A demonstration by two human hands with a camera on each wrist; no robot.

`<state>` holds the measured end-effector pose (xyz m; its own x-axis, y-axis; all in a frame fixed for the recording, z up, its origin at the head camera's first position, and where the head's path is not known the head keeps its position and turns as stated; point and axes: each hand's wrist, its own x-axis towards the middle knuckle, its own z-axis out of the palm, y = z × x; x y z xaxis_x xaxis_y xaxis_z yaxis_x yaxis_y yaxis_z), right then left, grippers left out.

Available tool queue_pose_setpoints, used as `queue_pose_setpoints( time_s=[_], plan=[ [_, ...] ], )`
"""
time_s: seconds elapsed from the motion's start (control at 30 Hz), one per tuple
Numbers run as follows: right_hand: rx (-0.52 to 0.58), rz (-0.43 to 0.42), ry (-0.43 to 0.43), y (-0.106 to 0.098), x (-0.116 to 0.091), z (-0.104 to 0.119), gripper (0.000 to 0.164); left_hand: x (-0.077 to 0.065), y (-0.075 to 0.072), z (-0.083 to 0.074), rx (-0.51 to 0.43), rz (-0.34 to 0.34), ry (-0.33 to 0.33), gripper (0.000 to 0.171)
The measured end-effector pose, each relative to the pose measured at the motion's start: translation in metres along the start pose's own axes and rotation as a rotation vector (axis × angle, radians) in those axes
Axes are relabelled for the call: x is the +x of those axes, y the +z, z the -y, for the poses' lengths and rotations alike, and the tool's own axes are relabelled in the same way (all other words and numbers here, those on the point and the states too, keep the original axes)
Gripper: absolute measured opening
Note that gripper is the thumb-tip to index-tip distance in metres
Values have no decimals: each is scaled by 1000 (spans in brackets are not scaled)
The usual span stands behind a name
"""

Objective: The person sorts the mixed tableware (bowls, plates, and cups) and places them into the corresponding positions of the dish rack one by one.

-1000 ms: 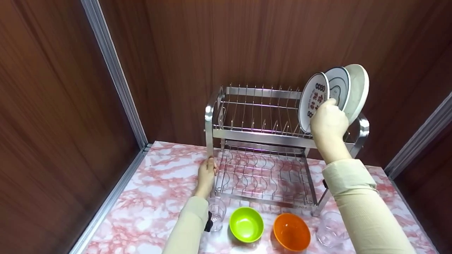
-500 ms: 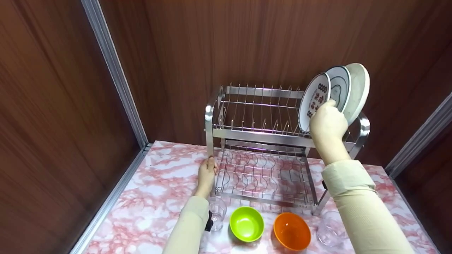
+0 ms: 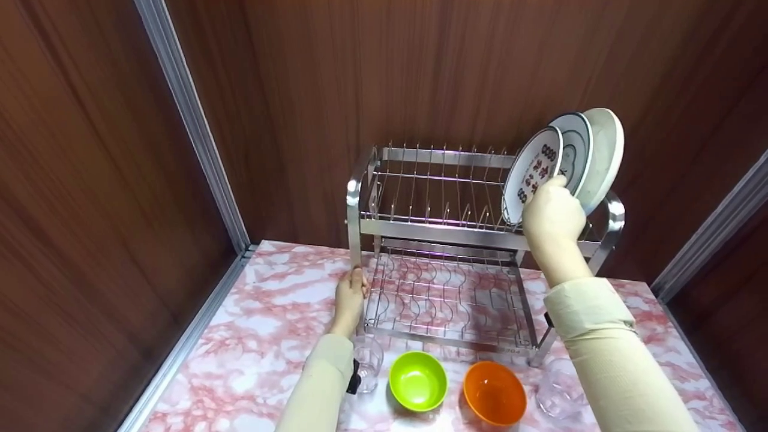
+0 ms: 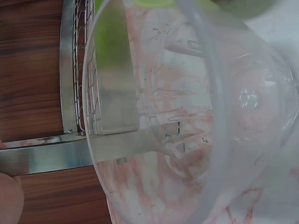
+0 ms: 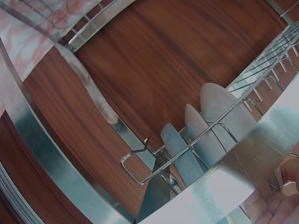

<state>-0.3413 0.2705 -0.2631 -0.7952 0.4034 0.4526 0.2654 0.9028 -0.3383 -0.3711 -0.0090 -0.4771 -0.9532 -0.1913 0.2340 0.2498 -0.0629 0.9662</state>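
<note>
My right hand [image 3: 555,216] grips the near edge of a white plate with red characters [image 3: 529,171], which stands tilted in the top tier of a steel dish rack [image 3: 444,231]. Right of it, a plate with dark rings [image 3: 579,141] and a plain pale plate [image 3: 607,153] stand in the same tier. My left hand [image 3: 350,297] holds the rack's front left post [image 4: 46,158]. In the right wrist view, my right fingers [image 5: 275,207] show at the lower right corner, and the plates' lower edges poke below the tier's wires.
In front of the rack stand a green bowl [image 3: 418,382], an orange bowl [image 3: 495,394] and a clear cup [image 3: 368,363] beside my left wrist. Another clear vessel [image 3: 558,390] is near my right sleeve. Brown panels [image 3: 420,72] enclose the marbled tabletop [image 3: 258,324].
The red-character plate has tilted a little: its lower edge shifted left and its top leans right. My right hand moved slightly down and left with it. My left hand stays on the post.
</note>
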Motion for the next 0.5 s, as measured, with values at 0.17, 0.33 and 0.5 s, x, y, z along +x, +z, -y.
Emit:
queue_pose_setpoints(
  time_s=[0.17, 0.33, 0.5],
  plan=[
    [29, 22, 29, 0, -2, -2, 35, 0, 0, 1, -6, 8, 15, 44],
    [61, 8, 57, 1, -3, -5, 32, -1, 0, -1, 1, 0, 16, 40],
    [88, 1, 58, 0, -6, -7, 32, -2, 0, 0, -6, -9, 13, 33]
  ],
)
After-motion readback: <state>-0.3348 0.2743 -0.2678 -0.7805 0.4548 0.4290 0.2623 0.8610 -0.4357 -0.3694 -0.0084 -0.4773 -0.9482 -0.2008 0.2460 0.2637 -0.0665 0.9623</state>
